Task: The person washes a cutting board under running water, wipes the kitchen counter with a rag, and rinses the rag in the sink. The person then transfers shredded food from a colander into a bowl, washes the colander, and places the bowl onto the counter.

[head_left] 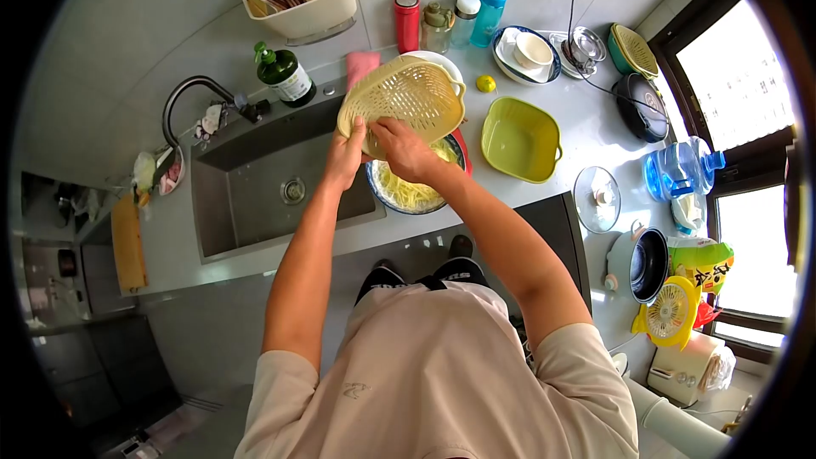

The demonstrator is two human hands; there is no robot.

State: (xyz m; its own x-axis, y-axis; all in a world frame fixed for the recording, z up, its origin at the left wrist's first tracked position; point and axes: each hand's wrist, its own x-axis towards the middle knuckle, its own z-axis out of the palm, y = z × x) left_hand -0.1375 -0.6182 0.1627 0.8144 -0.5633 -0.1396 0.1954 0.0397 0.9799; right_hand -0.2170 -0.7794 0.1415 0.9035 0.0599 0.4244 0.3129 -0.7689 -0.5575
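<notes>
A pale yellow colander (416, 89) is held tilted above a bowl. My left hand (347, 155) grips its near left edge, the thumb lying on the perforated wall. Against the near part of the colander, my right hand (406, 149) has its fingers curled in; whatever they may pinch is hidden. Below both hands, the blue-rimmed bowl (416, 210) contains pale yellow shreds (406, 191), partly covered by the right hand and forearm. The bowl stands on the counter close to the sink. A green basin (520, 140) sits to the right of the bowl.
At left is the sink (246, 212) with a black faucet (189, 85). A green pump bottle (285, 75) and a red flask (407, 24) stand behind. On the right are a glass lid (597, 200), a pot (648, 265) and a water jug (680, 168). A cable (574, 0) hangs at the back.
</notes>
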